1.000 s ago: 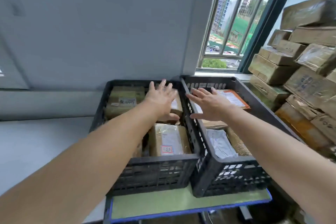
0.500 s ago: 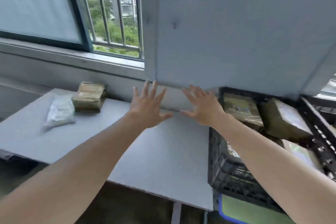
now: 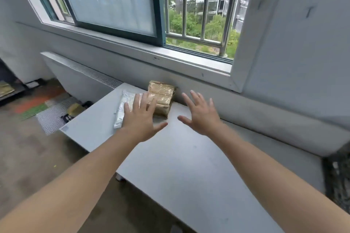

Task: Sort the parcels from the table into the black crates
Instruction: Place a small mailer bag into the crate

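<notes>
A silver bag parcel (image 3: 124,108) is lying on the grey table (image 3: 189,176), with a brown taped parcel (image 3: 162,96) just beside it at three o'clock. The left hand (image 3: 141,119) is hovering over both, fingers spread, gripping nothing. The right hand (image 3: 201,117), equally splayed and empty, is hovering at the brown parcel's four o'clock. A black crate (image 3: 339,179) is showing at far four o'clock, contents blurred.

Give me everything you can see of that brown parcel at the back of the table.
The brown parcel is a boxy cardboard package wrapped in glossy clear tape, creased in bands. It lies flat on the grey table, its far end close to the wall under the window. A white plastic mailer lies alongside it. The left hand overlaps its near corner with spread fingers; I cannot tell if they touch.
</notes>
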Tool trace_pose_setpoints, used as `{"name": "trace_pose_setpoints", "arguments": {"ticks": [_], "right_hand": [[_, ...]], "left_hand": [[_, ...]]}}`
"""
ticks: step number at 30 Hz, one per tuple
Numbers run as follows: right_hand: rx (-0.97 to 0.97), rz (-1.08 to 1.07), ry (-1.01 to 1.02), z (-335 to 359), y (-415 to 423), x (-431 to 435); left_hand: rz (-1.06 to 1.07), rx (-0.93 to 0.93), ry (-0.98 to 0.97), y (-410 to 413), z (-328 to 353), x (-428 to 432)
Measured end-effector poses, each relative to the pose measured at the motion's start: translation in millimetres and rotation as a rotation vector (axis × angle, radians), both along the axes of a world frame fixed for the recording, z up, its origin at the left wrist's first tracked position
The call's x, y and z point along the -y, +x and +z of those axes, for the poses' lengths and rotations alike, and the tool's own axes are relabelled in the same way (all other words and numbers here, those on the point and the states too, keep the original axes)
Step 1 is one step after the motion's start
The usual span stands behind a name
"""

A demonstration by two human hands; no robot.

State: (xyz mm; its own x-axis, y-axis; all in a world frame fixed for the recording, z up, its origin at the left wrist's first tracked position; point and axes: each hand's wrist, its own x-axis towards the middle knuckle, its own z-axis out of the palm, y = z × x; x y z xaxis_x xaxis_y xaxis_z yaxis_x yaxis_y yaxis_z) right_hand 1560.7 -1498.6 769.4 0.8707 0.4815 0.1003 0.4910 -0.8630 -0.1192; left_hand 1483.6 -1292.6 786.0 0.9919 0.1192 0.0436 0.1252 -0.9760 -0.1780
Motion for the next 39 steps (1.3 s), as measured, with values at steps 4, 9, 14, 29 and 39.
{"name": "trace_pose_setpoints", "arguments": {"ticks": [4,9,14,29,39], "right_hand": [[-0.047,0.056,0.005,-20.2,47.3,-57.6],[-0.115,0.109,0.019,-48.5,86.1,-117.9],[-0.162,0.137,-0.016,-77.7,108.1,-168.4],[-0.233,-0.042,0.103,-144.1,109.1,-316.9],[-0.625,-0.421,0.198,-193.8,95.6,-355.1]], "left_hand": [[0.091,-0.104,-0.005,35.5,-24.8,-54.9],[0.186,-0.181,-0.1,64.4,-55.7,-112.5],[0.212,-0.267,-0.156,94.8,-87.8,-160.2],[0.008,-0.453,-0.524,167.0,-196.5,-294.6],[-0.186,-0.419,-0.648,161.7,-226.1,-325.0]]}}
